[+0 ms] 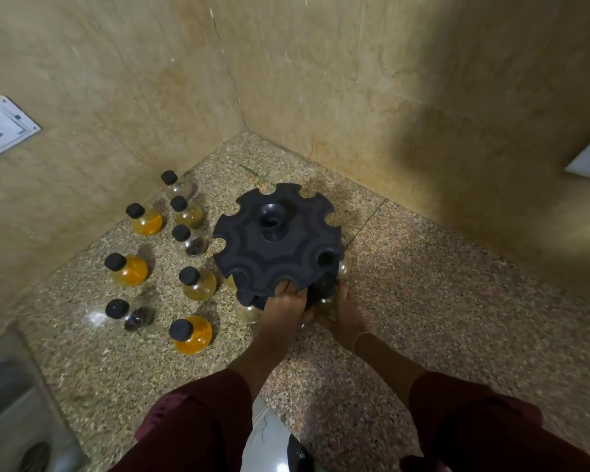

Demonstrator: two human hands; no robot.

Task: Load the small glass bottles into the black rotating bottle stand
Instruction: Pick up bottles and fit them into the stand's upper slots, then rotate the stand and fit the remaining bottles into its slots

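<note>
Speckled granite counter (423, 284) in a beige-walled corner; the black stand (276, 240) is being loaded.
The stand is sitting near the corner; the left hand (283, 308) is reaching into a front rim slot, and the right hand (344, 315) is tucking under the disc; what either is gripping, I cannot tell; small glass bottles (198, 284) are waiting just left; each neck likely needs sliding fully home.

Two walls (355, 97) meet just behind the stand (276, 240), closing its far side. Eight bottles (198, 284) crowd the tabletop (423, 284) on its left, with narrow gaps between them. On its right, bare tabletop runs to the wall.
</note>
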